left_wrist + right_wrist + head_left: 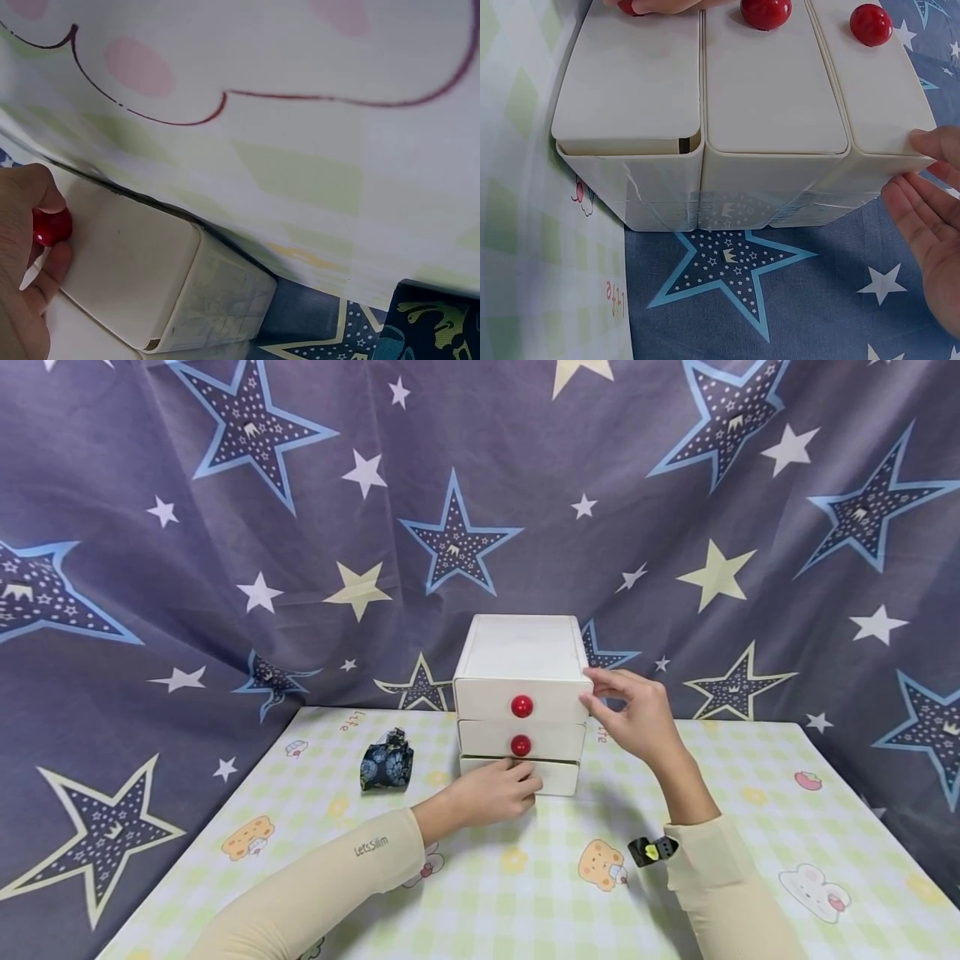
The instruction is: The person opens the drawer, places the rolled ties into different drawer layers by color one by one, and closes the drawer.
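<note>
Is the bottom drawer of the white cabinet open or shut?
Slightly open: in the right wrist view, a gap shows behind the front of the bottom drawer. The left hand holds its red knob.

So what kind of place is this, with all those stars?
Maybe a corner of a room made into a little table workspace, though I can't tell whose. Starry cloth hangs behind, a checked tablecloth with cartoon pictures covers the table, and a small white drawer unit stands on it.
</note>
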A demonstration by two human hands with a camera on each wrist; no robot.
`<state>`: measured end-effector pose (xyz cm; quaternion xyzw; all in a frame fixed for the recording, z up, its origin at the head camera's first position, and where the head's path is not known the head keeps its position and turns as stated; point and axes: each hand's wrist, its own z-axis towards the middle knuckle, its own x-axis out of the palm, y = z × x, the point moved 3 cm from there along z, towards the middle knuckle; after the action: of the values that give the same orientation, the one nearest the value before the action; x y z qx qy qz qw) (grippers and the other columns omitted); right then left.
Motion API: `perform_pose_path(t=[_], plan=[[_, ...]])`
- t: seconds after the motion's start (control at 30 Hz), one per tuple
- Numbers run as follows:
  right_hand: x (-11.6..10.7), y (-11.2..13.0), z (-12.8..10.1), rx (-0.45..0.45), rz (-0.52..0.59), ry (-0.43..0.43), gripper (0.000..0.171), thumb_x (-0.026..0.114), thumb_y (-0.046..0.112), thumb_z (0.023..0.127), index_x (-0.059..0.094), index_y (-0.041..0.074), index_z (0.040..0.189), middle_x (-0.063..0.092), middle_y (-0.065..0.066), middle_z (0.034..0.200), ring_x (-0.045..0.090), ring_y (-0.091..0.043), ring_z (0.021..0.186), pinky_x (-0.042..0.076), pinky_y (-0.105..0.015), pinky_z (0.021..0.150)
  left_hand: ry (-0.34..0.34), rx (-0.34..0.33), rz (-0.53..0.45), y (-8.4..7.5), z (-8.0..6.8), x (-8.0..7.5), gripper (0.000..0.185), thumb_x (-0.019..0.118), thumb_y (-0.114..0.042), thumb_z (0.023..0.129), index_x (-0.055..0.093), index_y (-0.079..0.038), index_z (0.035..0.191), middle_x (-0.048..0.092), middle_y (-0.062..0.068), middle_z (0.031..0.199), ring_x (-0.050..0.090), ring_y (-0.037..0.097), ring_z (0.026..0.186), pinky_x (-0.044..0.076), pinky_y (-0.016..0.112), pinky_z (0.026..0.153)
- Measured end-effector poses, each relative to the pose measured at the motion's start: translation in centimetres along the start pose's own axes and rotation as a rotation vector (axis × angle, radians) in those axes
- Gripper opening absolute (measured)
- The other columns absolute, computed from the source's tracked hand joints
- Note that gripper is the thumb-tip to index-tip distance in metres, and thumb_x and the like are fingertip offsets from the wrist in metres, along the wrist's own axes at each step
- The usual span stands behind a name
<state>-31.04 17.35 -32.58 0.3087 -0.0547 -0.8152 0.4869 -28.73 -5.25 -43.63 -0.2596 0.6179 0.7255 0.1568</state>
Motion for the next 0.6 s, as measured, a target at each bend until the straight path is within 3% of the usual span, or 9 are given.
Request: perform_pose_path(t=[0.6], plan=[[0.01, 0.16, -0.03, 0.013, -0.012, 0.008, 0.035, 0.083, 0.005, 0.086, 0.075, 0.001, 0.120, 0.075, -0.014, 0.107, 0.075, -0.027, 0.088, 0.062, -0.038, 0.078, 0.016, 0.013, -0.031, -0.43, -0.10, -0.56, 0.018, 0.058, -0.019, 0.103, 0.074, -0.025, 0.096, 0.054, -0.004, 0.103, 0.051, 0.019, 0.099, 0.052, 0.029, 0.075]])
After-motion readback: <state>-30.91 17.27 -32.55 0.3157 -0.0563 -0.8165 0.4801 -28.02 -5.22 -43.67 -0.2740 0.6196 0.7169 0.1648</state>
